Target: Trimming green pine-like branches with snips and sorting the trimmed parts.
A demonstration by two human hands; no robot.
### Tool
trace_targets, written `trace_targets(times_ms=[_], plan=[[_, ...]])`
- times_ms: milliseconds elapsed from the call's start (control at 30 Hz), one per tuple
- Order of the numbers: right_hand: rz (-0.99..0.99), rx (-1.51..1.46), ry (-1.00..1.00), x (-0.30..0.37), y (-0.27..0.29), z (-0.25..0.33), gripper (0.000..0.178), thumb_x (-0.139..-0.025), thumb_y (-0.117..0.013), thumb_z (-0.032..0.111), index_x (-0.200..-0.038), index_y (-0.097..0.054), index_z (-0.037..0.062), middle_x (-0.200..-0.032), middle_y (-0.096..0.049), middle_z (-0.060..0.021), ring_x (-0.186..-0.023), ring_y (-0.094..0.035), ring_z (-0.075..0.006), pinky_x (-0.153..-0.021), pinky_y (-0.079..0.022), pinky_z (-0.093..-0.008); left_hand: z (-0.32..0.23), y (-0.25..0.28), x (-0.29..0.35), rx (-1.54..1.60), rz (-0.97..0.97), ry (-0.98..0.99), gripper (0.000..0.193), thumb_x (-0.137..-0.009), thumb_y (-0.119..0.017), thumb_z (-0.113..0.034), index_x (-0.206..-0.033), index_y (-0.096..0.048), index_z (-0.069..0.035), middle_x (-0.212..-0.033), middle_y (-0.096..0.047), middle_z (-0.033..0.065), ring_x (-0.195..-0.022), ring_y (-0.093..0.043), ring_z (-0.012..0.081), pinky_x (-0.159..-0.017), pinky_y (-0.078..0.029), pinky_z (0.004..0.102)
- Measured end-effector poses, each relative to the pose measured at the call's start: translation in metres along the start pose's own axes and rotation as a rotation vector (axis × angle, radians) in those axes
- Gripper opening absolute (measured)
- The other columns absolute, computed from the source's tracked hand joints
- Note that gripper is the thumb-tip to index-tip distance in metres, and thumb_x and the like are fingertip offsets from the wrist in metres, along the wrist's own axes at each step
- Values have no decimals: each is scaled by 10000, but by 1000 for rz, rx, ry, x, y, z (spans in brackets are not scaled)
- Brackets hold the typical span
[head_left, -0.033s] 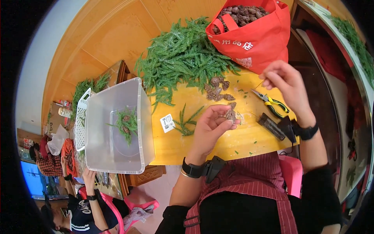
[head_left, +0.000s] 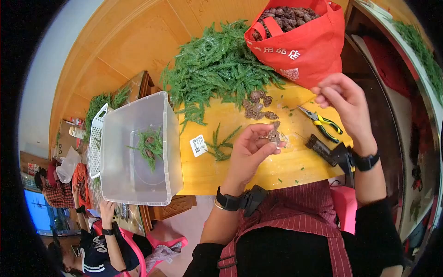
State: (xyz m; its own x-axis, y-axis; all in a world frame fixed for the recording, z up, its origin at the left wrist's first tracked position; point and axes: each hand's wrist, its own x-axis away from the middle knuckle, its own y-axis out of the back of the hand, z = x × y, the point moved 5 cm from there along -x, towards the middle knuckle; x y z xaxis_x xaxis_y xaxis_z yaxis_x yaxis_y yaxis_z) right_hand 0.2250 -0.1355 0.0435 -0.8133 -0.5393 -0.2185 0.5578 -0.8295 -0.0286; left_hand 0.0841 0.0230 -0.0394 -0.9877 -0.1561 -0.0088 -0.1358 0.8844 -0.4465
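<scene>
Small brown pine cones [head_left: 274,135] are pinched between the thumb and fingers of my left hand [head_left: 251,150], over the yellow tabletop [head_left: 203,173]. My right hand [head_left: 344,94] is raised to the right with its fingertips pressed together. A faint thin strand seems to run from them, too fine to make out. Below that hand lie pliers [head_left: 326,125] with yellow-and-black handles. Closer to me is a dark bundle of thin wires or sticks [head_left: 319,147]. Several loose pine cones [head_left: 254,108] lie beyond my left hand. A green sprig [head_left: 220,145] rests left of it.
A heap of green artificial-looking branches [head_left: 217,69] covers the table's back. Beside it stands a red bag [head_left: 307,57] full of pine cones. On the left, a clear plastic bin [head_left: 122,184] holds a sprig with cones [head_left: 150,147]. A co-worker [head_left: 104,249] sits at lower left.
My right hand has shifted slightly to the right, away from the left hand, with its fingertips still together. My left hand keeps its place with the pine cones.
</scene>
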Motion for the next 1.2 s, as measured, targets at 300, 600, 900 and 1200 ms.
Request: trace_targets(times_ms=[300, 600, 900, 1200], plan=[[-1, -457, -91, 59, -31, -17, 149, -897, -526, 74, -1041, -529, 34, -928, -651, -103, -811, -620, -142, -665, -479, -217, -14, -32, 0, 98, 71, -205, 377, -775, -587, 127, -1081, -423, -21, -1007, -521, 84, -986, -597, 237, -734, -535, 284], [-30, -613, -146, 64, -51, -35, 147, -890, -528, 42, -1036, -519, 53, -968, -640, -100, -877, -629, -173, -775, -528, -275, -17, -35, 2, 72, 76, -361, 410, -726, -614, 162, -1039, -430, -31, -1043, -472, 66, -981, -560, 190, -806, -530, 301], [-86, -524, -27, 64, -51, -38, 187, -878, -558, 62, -1057, -505, 60, -966, -638, -92, -872, -607, -142, -744, -490, -249, -15, -35, 1, 111, 81, -331, 305, -794, -572, 87, -1047, -451, -32, -1075, -517, 117, -953, -591, 242, -747, -534, 319], [-63, -498, 49, 64, -54, -39, 115, -855, -570, 14, -943, -499, 33, -973, -624, -127, -810, -594, -145, -781, -468, -279, -6, -31, 0, 144, 81, -278, 223, -861, -548, -22, -1073, -485, -45, -1115, -553, 160, -946, -608, 281, -709, -540, 310]])
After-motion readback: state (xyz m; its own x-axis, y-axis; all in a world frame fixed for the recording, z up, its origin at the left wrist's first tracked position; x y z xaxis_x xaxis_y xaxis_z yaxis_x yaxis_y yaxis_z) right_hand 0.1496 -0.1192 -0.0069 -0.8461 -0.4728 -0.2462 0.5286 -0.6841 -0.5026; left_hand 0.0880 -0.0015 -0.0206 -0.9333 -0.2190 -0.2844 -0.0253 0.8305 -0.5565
